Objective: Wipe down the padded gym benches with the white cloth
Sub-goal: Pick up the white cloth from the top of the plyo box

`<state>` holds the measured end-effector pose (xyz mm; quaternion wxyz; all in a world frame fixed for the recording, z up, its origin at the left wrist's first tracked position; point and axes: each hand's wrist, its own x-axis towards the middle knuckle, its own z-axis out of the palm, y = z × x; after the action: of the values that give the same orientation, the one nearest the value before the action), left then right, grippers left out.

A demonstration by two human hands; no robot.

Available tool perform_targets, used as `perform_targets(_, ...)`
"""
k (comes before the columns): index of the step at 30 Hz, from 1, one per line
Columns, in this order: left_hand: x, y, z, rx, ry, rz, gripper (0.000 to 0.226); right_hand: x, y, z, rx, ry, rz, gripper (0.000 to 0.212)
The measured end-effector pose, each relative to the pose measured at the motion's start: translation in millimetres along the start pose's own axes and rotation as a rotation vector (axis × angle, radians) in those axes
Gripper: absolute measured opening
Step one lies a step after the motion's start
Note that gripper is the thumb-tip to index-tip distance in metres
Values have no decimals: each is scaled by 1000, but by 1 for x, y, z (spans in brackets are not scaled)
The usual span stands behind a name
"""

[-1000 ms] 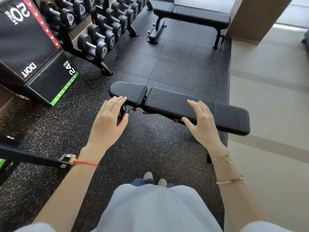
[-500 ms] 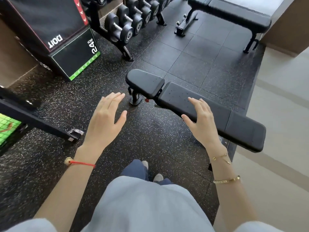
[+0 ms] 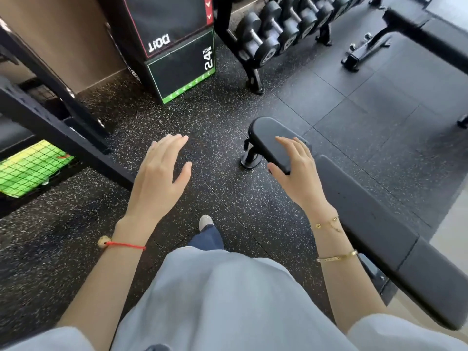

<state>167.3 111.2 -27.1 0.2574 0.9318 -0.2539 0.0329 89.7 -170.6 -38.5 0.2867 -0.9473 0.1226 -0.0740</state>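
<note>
View has swung left over the last second: the nearer padded bench (image 3: 367, 219) now lies at right. Left hand (image 3: 158, 178) and right hand (image 3: 297, 173) hover flat-fingered, holding nothing. No white cloth visible; wiping not yet under way

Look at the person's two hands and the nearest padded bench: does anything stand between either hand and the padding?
Nothing visible does. The right hand is over the near bench at its small end pad, fingers straight. The left hand is open above bare floor, left of the bench. No white cloth is in view.
</note>
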Motion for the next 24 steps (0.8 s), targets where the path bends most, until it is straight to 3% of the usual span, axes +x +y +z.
perform_targets(11,134,-120,-57,88,82,-98,49,205,-86,70,42,-67,-167,58)
perform_targets(24,344,-227,-49,100,162,-244,49,467,-117,127,76,-139,-292,56)
